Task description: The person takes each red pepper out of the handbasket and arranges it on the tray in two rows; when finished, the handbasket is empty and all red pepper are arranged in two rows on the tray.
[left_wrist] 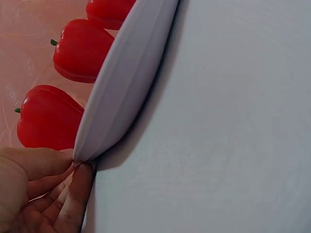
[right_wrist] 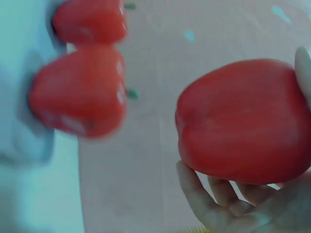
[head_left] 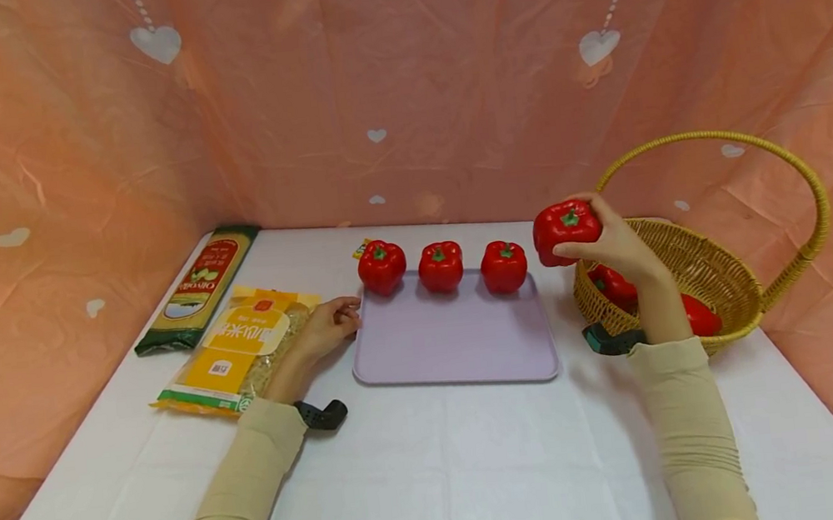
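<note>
My right hand (head_left: 614, 245) grips a red bell pepper (head_left: 568, 231) in the air, between the tray and the wicker basket; in the right wrist view the fingers wrap under this pepper (right_wrist: 243, 121). Three more red bell peppers stand in a row along the far edge of a pale purple tray (head_left: 455, 344): a left one (head_left: 382, 267), a middle one (head_left: 441, 267) and a right one (head_left: 503, 267). At the tray's left side is my left hand (head_left: 331, 325). Its thumb and finger pinch the tray's rim (left_wrist: 116, 77) in the left wrist view.
On the right stands the wicker basket (head_left: 735, 279) with a tall arched handle and red peppers (head_left: 701, 316) inside, partly behind my right arm. A yellow grain bag (head_left: 237, 353) and a dark green packet (head_left: 201, 289) lie on the left. A pink curtain (head_left: 400, 94) hangs behind the table.
</note>
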Demonstrator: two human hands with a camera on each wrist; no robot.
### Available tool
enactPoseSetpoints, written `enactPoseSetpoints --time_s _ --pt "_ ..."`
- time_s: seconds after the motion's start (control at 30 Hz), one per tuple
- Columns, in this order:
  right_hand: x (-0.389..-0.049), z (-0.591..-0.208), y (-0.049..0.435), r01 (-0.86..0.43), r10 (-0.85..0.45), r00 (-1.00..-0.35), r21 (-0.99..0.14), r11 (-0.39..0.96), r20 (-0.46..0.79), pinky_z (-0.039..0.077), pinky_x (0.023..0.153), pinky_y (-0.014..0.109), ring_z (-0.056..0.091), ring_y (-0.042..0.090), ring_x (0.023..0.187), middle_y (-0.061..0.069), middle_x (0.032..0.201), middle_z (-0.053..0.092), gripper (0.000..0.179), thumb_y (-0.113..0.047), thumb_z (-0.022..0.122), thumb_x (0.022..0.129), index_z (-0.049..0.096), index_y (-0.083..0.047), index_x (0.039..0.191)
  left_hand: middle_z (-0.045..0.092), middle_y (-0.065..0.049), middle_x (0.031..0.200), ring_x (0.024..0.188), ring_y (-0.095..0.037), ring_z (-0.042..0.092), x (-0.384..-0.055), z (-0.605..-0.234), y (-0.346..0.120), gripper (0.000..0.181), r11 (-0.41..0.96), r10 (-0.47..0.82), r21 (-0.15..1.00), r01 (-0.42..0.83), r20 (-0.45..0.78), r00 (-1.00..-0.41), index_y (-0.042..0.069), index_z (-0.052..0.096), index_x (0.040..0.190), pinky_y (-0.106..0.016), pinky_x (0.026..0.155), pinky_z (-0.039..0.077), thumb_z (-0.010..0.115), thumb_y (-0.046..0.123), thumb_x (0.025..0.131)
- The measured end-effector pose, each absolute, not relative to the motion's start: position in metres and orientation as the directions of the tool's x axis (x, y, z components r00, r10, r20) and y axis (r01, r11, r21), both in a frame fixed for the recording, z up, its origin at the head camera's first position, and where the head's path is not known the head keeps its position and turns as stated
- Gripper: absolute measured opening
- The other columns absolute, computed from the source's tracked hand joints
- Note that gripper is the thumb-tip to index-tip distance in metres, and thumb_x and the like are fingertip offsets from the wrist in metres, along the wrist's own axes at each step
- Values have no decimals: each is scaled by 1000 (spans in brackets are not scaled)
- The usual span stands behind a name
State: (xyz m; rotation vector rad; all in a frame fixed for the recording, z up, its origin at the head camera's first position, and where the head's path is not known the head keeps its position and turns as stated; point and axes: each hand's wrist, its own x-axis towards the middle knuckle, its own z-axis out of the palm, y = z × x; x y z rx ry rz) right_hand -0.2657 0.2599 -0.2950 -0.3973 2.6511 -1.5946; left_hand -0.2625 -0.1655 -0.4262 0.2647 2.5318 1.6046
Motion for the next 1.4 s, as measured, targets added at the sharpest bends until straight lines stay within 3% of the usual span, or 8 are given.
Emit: enactPoseSetpoints --time_s 0.13,0.4,0.93,1.4 --pt "-267 -307 236 -231 -272 -953 -899 373 132 48 83 25 42 27 115 11 131 39 69 -16 70 82 29 -15 137 56 -18 95 75 -17 53 -262 -426 -165 40 424 208 903 66 -26 -978 -9 48 127 -21 68 50 52 -6 87" --pt "-272 -329 190 -254 -326 -934 -912 323 145 42 95 50 40 34 121 14 133 39 71 -13 74 77 34 -14 135 56 -18 95 76 -17 53 -261 -425 -165 40 415 207 907 66 -24 -978 -10 47 127 -21 68 50 51 -6 87" --pt "-272 -352 110 -262 -347 -927 -910 322 144 49 88 44 40 26 121 5 130 44 72 -26 81 71 40 -20 130 57 -19 94 75 -16 52 -262 -429 -167 39 415 222 904 101 7 -975 -12 47 125 -20 66 49 52 -8 87" --pt "-262 -377 44 -295 -253 -949 -820 490 190 42 95 46 38 25 119 10 127 43 79 -37 82 68 39 -13 130 58 -22 94 75 -17 54 -263 -429 -168 39 430 235 894 127 25 -972 -13 48 125 -20 67 50 52 -8 86"
